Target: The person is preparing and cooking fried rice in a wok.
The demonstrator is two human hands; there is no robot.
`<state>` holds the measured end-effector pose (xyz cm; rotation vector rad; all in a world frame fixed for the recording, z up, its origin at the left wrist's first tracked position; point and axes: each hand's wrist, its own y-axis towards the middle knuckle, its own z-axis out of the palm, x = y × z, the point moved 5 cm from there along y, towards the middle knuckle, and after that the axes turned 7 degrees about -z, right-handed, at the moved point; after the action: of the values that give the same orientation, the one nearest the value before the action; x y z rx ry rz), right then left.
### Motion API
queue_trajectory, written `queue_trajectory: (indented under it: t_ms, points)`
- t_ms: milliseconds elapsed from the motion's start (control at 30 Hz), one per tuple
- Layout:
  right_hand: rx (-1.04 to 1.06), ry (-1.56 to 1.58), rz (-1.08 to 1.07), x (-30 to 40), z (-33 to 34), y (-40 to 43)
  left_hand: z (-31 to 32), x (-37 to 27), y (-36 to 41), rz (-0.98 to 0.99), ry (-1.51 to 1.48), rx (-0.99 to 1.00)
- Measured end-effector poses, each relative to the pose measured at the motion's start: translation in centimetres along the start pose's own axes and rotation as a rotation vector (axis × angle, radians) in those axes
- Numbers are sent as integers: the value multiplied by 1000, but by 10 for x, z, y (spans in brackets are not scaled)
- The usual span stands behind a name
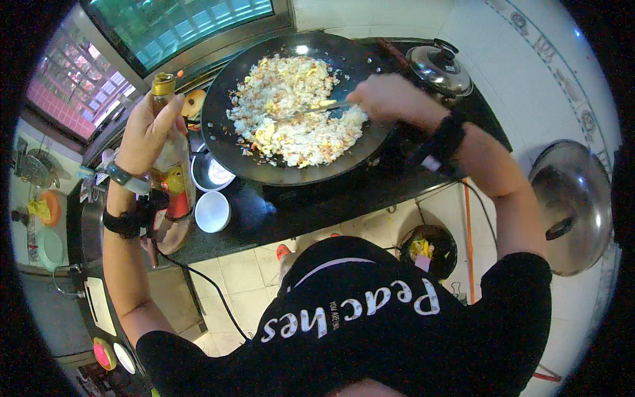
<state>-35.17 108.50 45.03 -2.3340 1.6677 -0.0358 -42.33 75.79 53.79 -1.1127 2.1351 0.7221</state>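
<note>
A large dark wok (297, 174) sits over the black countertop. In it lies fried rice (292, 69) mixed with bits of yellow egg and small reddish pieces. My right hand (384, 99), slightly blurred, grips a metal spatula (330, 105) over the wok's right side; the tool's far end is partly buried in the rice. At the left of the wok, my left hand (144, 129) is wrapped around the upper part of a clear bottle (176, 198) with a yellow cap (163, 84). The bottle bears a yellow and red label.
A white bowl (213, 212) and a pot (211, 168) stand left of the wok. Behind my right hand is a lidded steel pot (440, 69). A large metal lid (575, 213) leans at the right wall. A bin (444, 248) stands on the floor.
</note>
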Motion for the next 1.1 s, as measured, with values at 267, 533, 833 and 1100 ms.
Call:
queue_trajectory:
  t_ms: [267, 533, 833, 1100]
  points:
    - [205, -191, 48, -27, -59, -89, 7, 9, -8, -77, -17, 1]
    - [20, 1, 42, -14, 9, -75, 10, 11, -16, -40, -39, 8]
    - [-38, -270, 236, -73, -68, -53, -6, 12, -34, -62, -39, -80]
    - [-159, -73, 144, -94, -17, 60, -7, 19, -40, -139, -65, -60]
